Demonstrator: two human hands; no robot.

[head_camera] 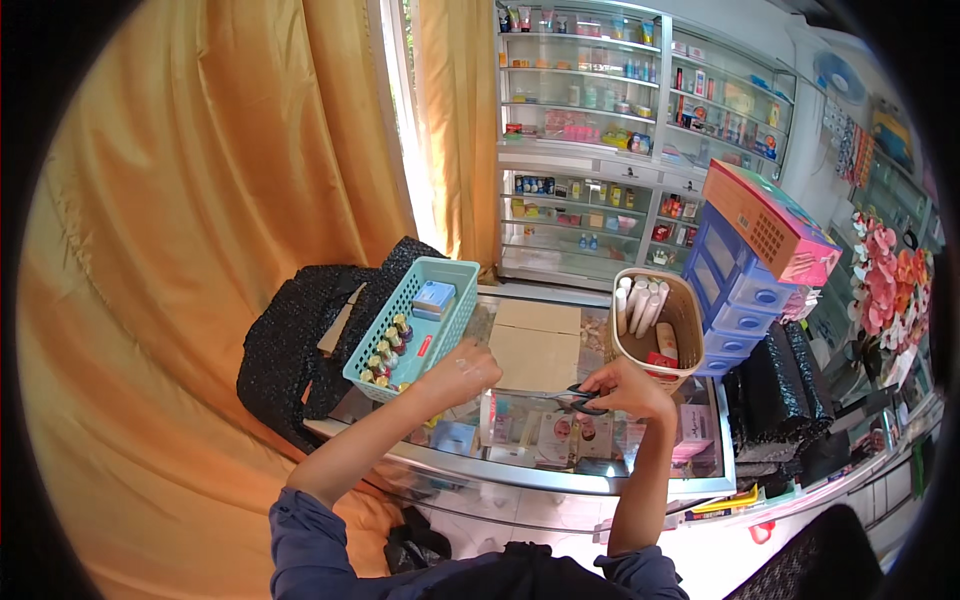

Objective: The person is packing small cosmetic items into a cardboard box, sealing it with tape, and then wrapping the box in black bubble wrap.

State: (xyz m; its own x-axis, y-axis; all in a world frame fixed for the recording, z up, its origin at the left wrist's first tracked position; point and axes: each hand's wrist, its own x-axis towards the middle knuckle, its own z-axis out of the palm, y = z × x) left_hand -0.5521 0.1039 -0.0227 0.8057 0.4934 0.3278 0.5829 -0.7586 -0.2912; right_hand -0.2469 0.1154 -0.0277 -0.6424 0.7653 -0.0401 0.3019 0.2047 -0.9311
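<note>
My right hand (634,390) holds a pair of black-handled scissors (585,399), their blades pointing left over the glass counter top. My left hand (471,369) is curled beside the front right corner of a mint-green plastic basket (469,292). Whether its fingers pinch something thin and clear cannot be told. In that basket sit nail polish bottles (392,339) with gold caps and small blue boxes (433,296). A flat piece of brown cardboard (536,345) lies on the glass just beyond both hands.
A tan basket (694,315) holding white tubes (641,304) stands behind my right hand. Beside it, a blue drawer unit (739,300) carries a box (772,221). Black wrap (277,345) is heaped at left by gold curtains (187,187). Stocked shelves (577,105) stand behind.
</note>
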